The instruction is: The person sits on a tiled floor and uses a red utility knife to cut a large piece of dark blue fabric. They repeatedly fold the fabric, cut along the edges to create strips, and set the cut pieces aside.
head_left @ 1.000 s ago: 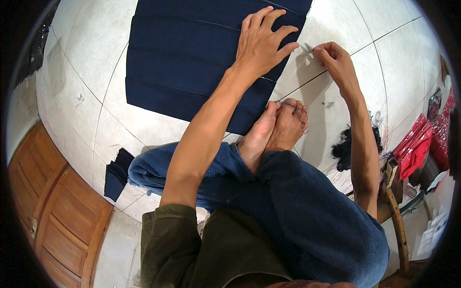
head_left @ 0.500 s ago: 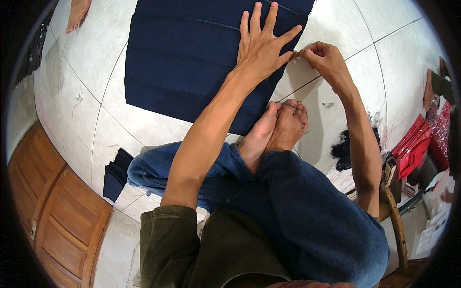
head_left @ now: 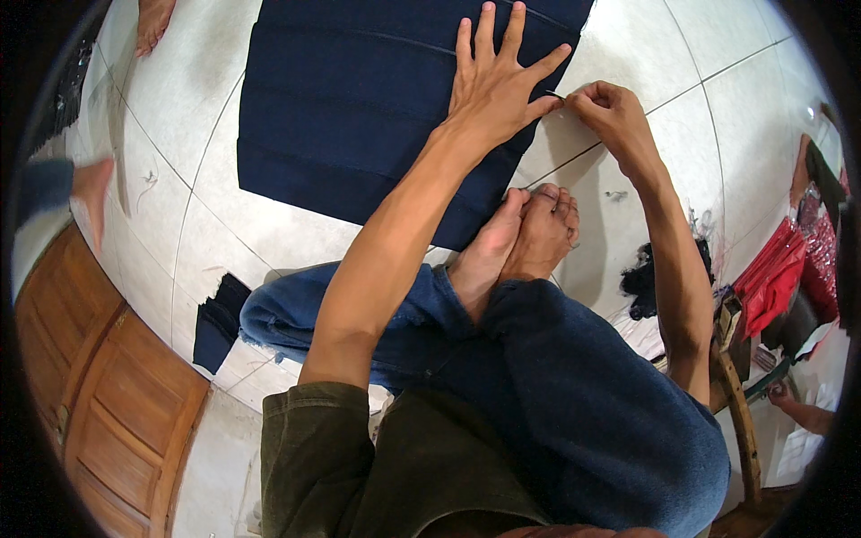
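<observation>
Dark navy cloth with raised cross-seams or folds lies spread on the tiled floor in front of me. Flat on its right part rests my left hand, fingers spread and thumb out toward the cloth's right edge. Just beyond that edge, over the tiles, my right hand is closed in a pinch. A thin dark strand runs from its fingertips to beside my left thumb; whether it is thread or a bit of the cloth I cannot tell.
My crossed bare feet touch the cloth's near corner. Dark scraps lie at left, a black tangle by my right forearm. Red shiny packages and a wooden frame stand at right. Other people's feet show at upper left.
Another person's leg and foot have come in at the left, and another person's hand and forearm show more at the lower right. My hands have barely moved; the dark strand now shows more clearly.
</observation>
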